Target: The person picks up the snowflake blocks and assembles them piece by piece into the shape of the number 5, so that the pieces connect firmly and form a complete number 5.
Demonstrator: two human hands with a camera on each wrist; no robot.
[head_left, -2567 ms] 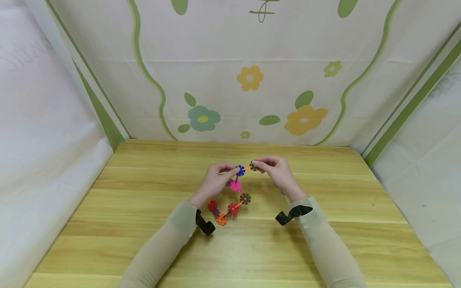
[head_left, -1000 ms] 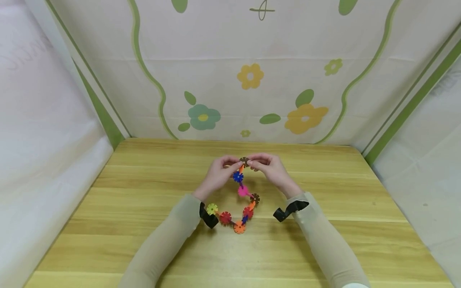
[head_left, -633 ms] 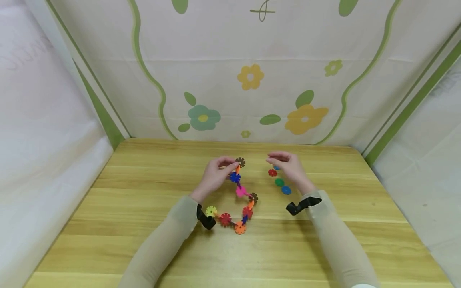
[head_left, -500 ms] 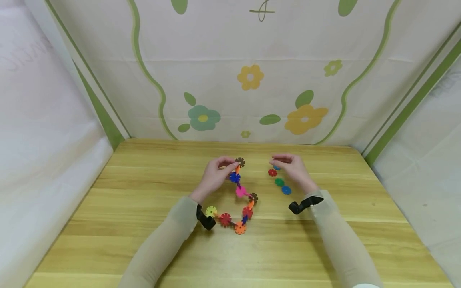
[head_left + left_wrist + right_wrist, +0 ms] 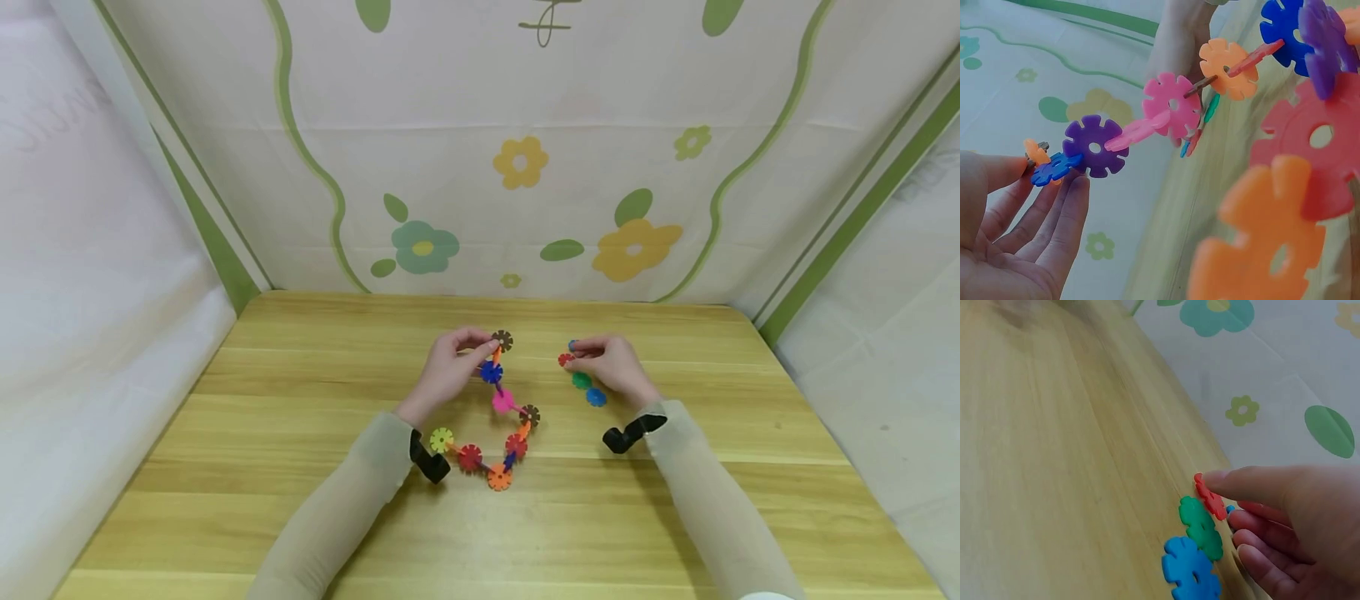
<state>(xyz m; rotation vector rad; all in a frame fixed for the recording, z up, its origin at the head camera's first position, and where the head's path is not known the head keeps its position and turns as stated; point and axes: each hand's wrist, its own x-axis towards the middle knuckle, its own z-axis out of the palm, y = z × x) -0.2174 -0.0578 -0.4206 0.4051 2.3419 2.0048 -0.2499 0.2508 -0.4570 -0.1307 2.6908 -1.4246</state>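
My left hand pinches the brown notched disc at the upper end of a chain of interlocking plastic discs. The chain hangs in a curve towards me, with blue, pink, brown, red and orange discs and a yellow-green one at the far end. Close up in the left wrist view, a purple disc is slotted into the chain. Over the loose discs, my right hand has its thumb at the red disc, with the other fingers beyond it, beside a partly hidden blue disc.
Loose green and blue discs lie in a row on the wooden table, nearer me than the red one. A white fabric screen with printed flowers stands behind the table, with more fabric at both sides.
Both hands were together at the chain's brown end disc; my right hand then left it and moved right, then down to the loose red disc. My left hand keeps its hold.
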